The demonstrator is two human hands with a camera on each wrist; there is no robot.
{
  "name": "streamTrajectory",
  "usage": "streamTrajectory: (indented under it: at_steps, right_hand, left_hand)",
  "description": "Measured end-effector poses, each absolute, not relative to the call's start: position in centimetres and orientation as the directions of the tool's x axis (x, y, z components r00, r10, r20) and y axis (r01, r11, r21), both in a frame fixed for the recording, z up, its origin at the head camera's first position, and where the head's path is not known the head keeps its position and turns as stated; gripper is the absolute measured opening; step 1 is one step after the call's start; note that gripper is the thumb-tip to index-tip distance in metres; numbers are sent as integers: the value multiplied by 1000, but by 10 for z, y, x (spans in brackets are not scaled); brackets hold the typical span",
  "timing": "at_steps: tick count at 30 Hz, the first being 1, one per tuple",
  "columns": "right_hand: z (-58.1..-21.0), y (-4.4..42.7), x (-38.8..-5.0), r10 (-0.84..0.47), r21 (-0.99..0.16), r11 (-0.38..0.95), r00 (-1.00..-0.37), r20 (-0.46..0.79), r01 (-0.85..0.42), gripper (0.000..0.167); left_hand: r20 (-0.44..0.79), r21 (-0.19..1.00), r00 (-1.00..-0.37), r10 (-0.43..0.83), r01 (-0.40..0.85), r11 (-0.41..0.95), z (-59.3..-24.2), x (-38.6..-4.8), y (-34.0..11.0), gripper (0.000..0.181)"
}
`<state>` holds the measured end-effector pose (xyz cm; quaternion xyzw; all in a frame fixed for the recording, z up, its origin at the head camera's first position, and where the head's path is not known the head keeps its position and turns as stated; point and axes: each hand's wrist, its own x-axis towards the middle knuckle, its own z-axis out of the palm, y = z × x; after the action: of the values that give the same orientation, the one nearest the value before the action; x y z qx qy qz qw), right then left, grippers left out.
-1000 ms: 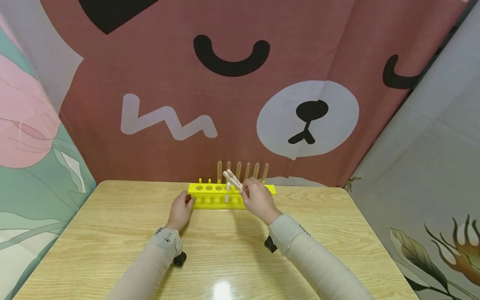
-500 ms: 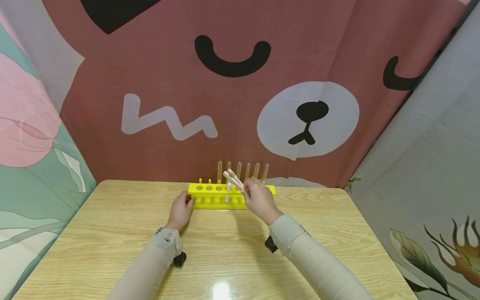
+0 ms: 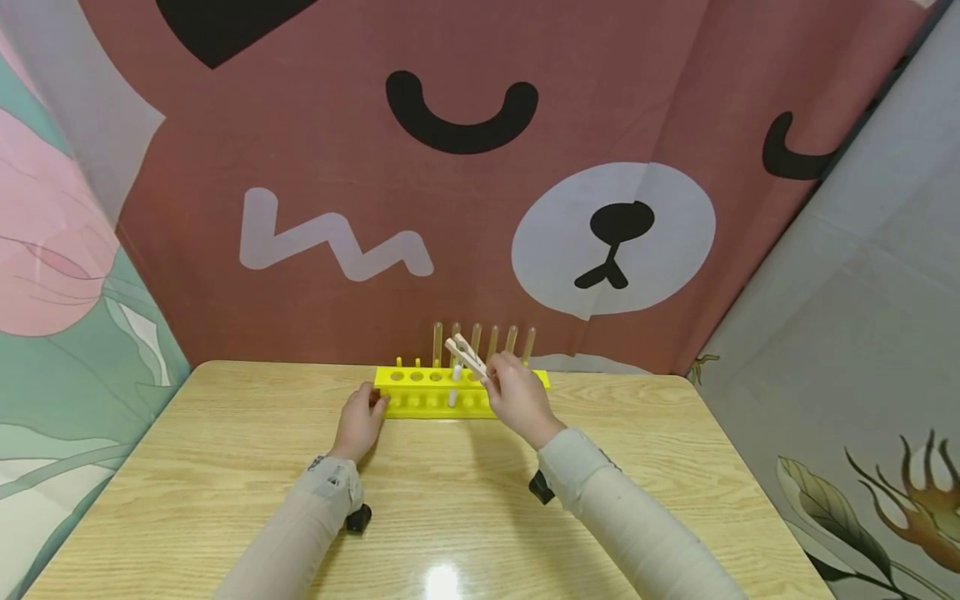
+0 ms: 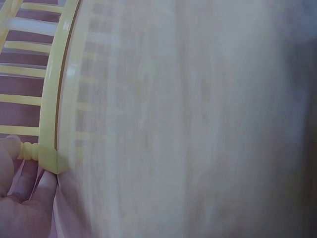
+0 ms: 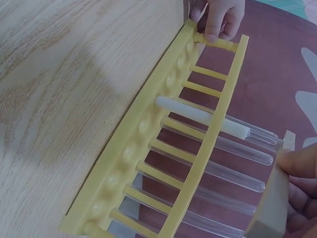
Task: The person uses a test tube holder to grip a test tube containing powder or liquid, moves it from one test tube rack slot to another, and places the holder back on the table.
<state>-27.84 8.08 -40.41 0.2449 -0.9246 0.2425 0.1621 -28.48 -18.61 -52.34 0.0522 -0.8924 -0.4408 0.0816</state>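
A yellow test tube rack (image 3: pixel 405 378) stands at the back of the table. My left hand (image 3: pixel 360 423) grips its left end post, thumb and fingers around it in the left wrist view. My right hand (image 3: pixel 521 400) pinches a wooden clamp (image 3: pixel 468 357) above the rack's right half. One white-filled tube (image 5: pixel 183 110) stands in a hole near the rack's middle, its top close to the clamp. Whether the clamp touches it I cannot tell. Several clear tubes (image 3: pixel 438 340) stand upside down on pegs along the rack's back.
The wooden table (image 3: pixel 442 500) runs from the rack towards me. A brown curtain with a printed bear face (image 3: pixel 337 317) hangs right behind the rack, and a grey patterned curtain (image 3: pixel 840 333) hangs at the right. Black wrist devices (image 3: pixel 358 518) sit under both sleeves.
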Motion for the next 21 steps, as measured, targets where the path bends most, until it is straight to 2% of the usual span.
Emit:
streamTrajectory:
  at_steps: [21]
  right_hand:
    - [-401, 86, -274, -367, -350, 752, -796, 481, -558, 9]
  left_hand:
    - [91, 799, -982, -164, -26, 600, -522, -285, -185, 29]
